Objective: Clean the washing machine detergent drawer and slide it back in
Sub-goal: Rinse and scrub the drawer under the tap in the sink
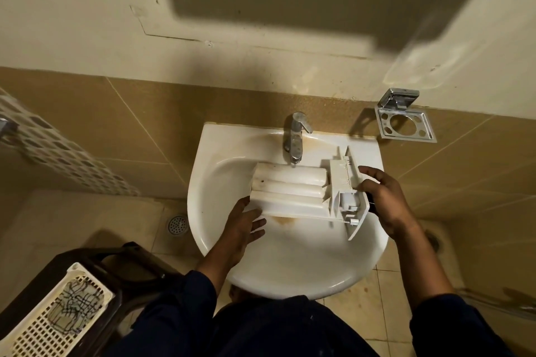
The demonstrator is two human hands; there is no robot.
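Observation:
The white detergent drawer (293, 191) lies upside down across the white sink basin (290, 264), its front panel (352, 211) to the right and its far edge under the tap (294, 136). My left hand (242, 226) touches the drawer's near left corner with spread, fairly straight fingers. My right hand (383, 197) is against the outer side of the front panel, two fingertips touching it. A small dark object (370, 203) shows between that palm and the panel; the other fingers are hidden. No water runs from the tap. A brown stain (282, 220) marks the basin beside the drawer.
A chrome holder (406, 122) is fixed to the wall right of the sink. A dark stool carrying a cream plastic basket (58, 313) stands at lower left. Floor drains (177, 224) sit on the tiled floor either side of the sink.

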